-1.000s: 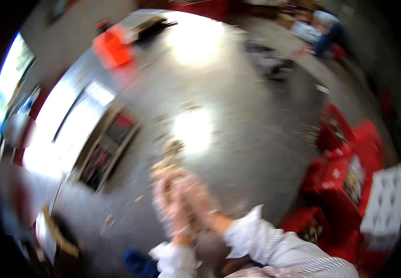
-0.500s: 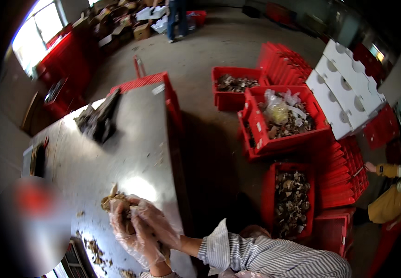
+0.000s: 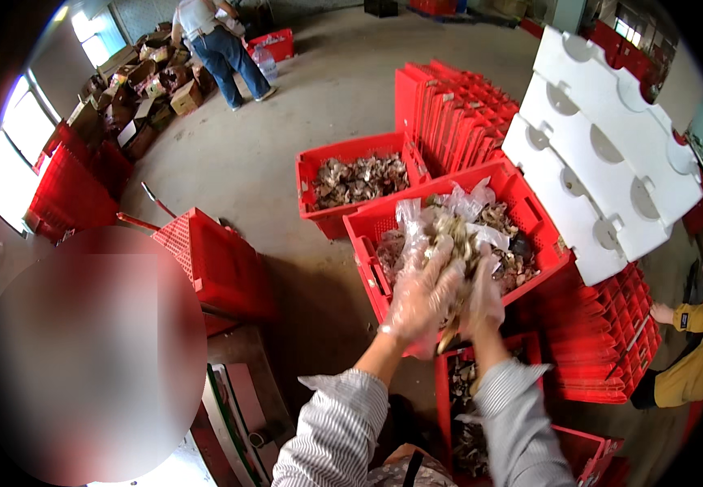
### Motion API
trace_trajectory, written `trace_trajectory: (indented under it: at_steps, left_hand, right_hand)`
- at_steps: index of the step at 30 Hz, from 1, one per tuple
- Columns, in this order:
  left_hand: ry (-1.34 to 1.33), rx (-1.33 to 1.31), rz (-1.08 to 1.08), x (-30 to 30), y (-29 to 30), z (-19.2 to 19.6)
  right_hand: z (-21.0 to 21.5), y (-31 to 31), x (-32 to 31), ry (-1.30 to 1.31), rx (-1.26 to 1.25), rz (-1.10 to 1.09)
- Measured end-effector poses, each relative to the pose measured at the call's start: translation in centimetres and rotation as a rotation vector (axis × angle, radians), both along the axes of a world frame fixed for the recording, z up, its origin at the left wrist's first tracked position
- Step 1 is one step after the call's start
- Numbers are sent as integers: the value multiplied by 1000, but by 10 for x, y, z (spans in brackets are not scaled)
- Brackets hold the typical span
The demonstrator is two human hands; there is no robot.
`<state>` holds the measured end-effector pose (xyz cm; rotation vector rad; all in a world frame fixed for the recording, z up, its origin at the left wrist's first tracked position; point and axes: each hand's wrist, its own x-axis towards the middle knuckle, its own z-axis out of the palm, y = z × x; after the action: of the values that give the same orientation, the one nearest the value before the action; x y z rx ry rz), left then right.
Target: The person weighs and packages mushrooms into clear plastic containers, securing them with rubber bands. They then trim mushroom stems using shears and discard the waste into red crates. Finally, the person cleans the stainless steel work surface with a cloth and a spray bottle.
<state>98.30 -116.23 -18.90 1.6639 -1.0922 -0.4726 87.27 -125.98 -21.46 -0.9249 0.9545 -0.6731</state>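
Observation:
Both my hands, in clear plastic gloves, are over a red crate (image 3: 359,252). My left hand (image 3: 424,294) and my right hand (image 3: 485,296) press from either side on a bunch of pale brown mushrooms (image 3: 451,227). A few stems hang below my palms. Crumpled clear plastic bags (image 3: 475,199) lie in the crate just beyond the bunch. More mushroom pieces (image 3: 520,272) fill the crate around them. The fingertips partly blend into the clear plastic.
Behind stands another red crate (image 3: 311,213) of mushroom scraps, beside stacked red crates (image 3: 453,114). White foam boxes (image 3: 603,138) rise at right. Nearer is a lower scrap-filled crate (image 3: 442,390). A person in yellow sleeves (image 3: 684,377) is at right; another person (image 3: 221,57) stands far back.
My view and both hands have swung right, from above the metal table to the red crate. The mushroom bunch has come along between my hands.

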Motion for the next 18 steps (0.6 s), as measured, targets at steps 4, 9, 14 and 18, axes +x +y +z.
trace_trajectory:
  at_steps: [4,9,14,18]
  left_hand:
    - [277,24,63,28,8,-39]
    - [592,-78,477,-12,165,-16]
    - [-328,367,979,-97,388,61]
    - [-461,1005,1727,-247,604,47]
  right_hand:
    - [-76,-109,-13,726,-16,8]
    - [-221,-116,-56,-279,-43,-30]
    - [-163,46,-45,-525,162,363]
    - [-79,263,-9,-550,302,745]
